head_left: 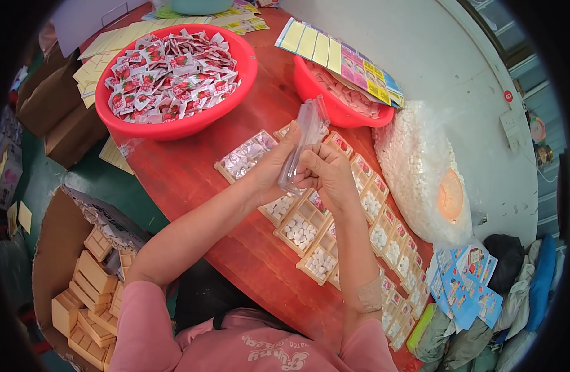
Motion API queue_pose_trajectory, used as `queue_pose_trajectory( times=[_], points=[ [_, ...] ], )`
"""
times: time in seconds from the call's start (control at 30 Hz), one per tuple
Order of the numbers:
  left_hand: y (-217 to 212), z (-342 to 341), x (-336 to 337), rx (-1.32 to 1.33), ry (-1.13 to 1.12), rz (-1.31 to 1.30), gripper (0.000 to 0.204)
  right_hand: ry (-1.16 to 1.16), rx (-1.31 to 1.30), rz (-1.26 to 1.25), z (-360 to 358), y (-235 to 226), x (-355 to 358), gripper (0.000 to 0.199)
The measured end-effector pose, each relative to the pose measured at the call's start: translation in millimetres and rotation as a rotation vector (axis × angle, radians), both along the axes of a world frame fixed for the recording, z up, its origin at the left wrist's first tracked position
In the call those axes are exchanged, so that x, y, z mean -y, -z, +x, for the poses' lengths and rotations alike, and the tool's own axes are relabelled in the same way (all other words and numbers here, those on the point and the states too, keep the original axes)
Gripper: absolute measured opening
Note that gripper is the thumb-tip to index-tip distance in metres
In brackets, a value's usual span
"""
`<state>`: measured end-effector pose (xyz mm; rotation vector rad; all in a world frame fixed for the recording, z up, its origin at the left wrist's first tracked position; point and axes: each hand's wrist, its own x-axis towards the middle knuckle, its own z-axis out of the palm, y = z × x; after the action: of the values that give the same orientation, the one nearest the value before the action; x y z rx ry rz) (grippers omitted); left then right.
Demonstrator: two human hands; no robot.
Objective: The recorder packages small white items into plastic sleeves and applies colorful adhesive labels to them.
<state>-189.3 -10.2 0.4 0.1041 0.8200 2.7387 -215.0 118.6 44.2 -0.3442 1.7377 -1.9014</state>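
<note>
A bundle of clear, thin plastic pieces [309, 121] is held upright above the table between both hands. My left hand [278, 158] grips its left side, thumb up. My right hand [329, 173] has its fingers curled and pinched on the lower right of the bundle. Just beneath are rows of beige divided trays [302, 220]. White tablet-like pieces [299, 232] fill some compartments, and small red-printed packets lie in others. At the upper end, one tray [247, 155] carries shiny wrapped pieces. My hands hide part of the trays.
A red basin [247, 69] heaped with strawberry-printed sachets stands far left. Another red basin [303, 80] with pink pieces, partly covered by printed cards [334, 53], is beyond my hands. A clear bag of white pieces [415, 161] leans right. Lower left, a cardboard box [46, 248] contains beige trays.
</note>
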Motion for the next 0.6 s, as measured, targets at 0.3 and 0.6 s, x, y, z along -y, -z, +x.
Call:
queue_pose_trajectory(
  times=[0.3, 0.6],
  points=[
    [-17.5, 8.9, -9.7, 0.097, -0.057, -0.018, 0.061, 0.011, 0.102, -0.121, -1.6, -2.2, -3.9, 0.022],
    [3.1, 5.6, -11.5, 0.021, 0.009, -0.017, 0.06, 0.066, 0.126, -0.099, 4.4, -7.0, -2.2, 0.015]
  ],
)
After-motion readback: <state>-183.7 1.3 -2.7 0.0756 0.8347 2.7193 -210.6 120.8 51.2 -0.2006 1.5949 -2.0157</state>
